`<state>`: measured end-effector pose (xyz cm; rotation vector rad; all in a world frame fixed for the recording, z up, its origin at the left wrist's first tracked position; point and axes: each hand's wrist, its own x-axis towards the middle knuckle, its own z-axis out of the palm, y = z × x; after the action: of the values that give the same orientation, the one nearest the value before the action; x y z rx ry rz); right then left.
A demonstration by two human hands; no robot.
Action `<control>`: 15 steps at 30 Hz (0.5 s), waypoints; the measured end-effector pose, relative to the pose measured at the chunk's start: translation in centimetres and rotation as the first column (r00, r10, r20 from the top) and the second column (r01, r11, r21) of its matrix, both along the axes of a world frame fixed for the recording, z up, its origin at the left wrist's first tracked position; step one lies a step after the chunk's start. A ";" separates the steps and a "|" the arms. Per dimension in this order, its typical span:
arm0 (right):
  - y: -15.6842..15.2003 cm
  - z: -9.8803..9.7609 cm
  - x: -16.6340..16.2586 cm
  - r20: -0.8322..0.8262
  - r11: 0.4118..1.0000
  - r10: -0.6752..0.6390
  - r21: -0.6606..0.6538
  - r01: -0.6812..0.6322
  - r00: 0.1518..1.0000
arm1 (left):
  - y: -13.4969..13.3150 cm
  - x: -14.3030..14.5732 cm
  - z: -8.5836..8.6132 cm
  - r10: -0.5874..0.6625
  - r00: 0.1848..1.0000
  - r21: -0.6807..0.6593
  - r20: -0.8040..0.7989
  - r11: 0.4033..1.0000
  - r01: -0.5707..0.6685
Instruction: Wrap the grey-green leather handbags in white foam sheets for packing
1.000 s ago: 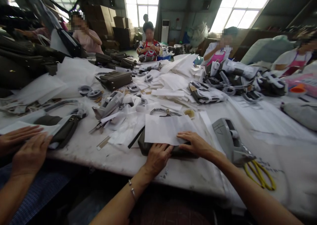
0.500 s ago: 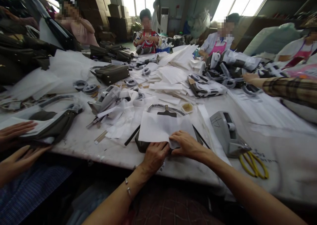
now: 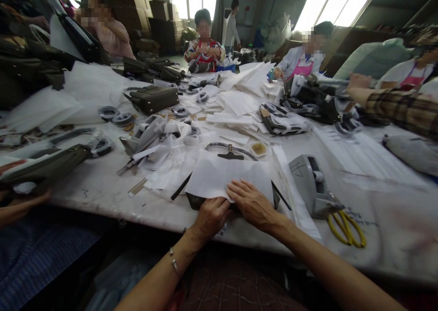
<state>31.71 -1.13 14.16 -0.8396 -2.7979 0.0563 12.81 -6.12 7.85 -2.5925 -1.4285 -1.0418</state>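
Note:
A dark handbag (image 3: 195, 202) lies in front of me at the table's near edge, its wrapped handle (image 3: 215, 145) pointing away. A white paper sheet (image 3: 208, 176) covers most of it, leaving the dark corners and a tab with a buckle (image 3: 230, 153) showing. My left hand (image 3: 212, 216) is closed at the bag's near edge, fingers bent and pressed together by the paper's lower border; their tips are partly hidden. Flat on the sheet's near right part lies my right hand (image 3: 251, 202), fingers stretched out. Thin dark straps (image 3: 282, 196) stick out at both sides of the bag.
On the right stand a grey tape dispenser (image 3: 310, 183) and yellow-handled scissors (image 3: 347, 229). A small dish (image 3: 258, 148) sits behind the bag. Loose papers (image 3: 236, 106) and another handbag (image 3: 153, 100) lie farther back. A co-worker's plaid sleeve (image 3: 400, 106) reaches in from the right.
My right hand has flattened out on the sheet, its fingers previously bent at the edge. The paper now lies smoother. At left, a co-worker's hands and bag have shifted; a walking person appears behind.

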 end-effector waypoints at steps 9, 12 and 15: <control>1.8 0.4 1.6 -0.050 0.959 0.133 -0.245 -0.142 0.990 | -1.4 -0.2 4.8 -0.085 0.993 0.180 -0.080 0.979 0.098; 2.2 0.4 1.8 -0.135 0.945 0.160 -0.266 -0.192 0.978 | -0.8 -0.1 6.1 0.024 0.989 0.231 -0.148 0.973 0.011; 1.9 -0.2 2.2 -0.132 0.959 0.132 -0.234 -0.160 0.983 | 0.6 -0.3 5.1 0.071 0.980 0.108 -0.185 0.993 -0.051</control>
<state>33.87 0.79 13.97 -0.6533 -2.7737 0.4669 12.53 -5.53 12.96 -2.4819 -1.3627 -0.8137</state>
